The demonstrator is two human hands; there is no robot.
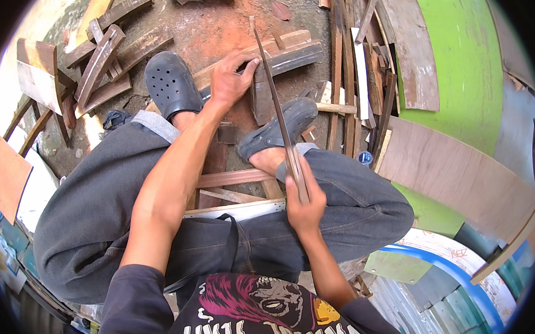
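Observation:
My right hand (pixel 306 206) is closed round the wooden handle of a handsaw (pixel 278 109). Its long narrow blade shows almost edge-on and points away from me, passing over the wood between my feet. My left hand (pixel 231 79) grips a wooden plank (pixel 289 58) from above, thumb and fingers close to the left side of the blade. The plank lies crosswise, with a pale upper face and a dark front edge. Beneath it a short dark board (pixel 263 101) runs toward me. My left clog (pixel 173 84) is against the plank's left part; whether the blade touches wood is hard to tell.
Scrap lumber (pixel 107 60) is piled at the far left. Long wood strips (pixel 338 66) lie on the right, beside a green panel (pixel 455 54) and a curved-looking plywood sheet (pixel 455 163). A hammer (pixel 337 108) rests near my right clog (pixel 283 128). A wooden frame (pixel 235 178) sits below my knees.

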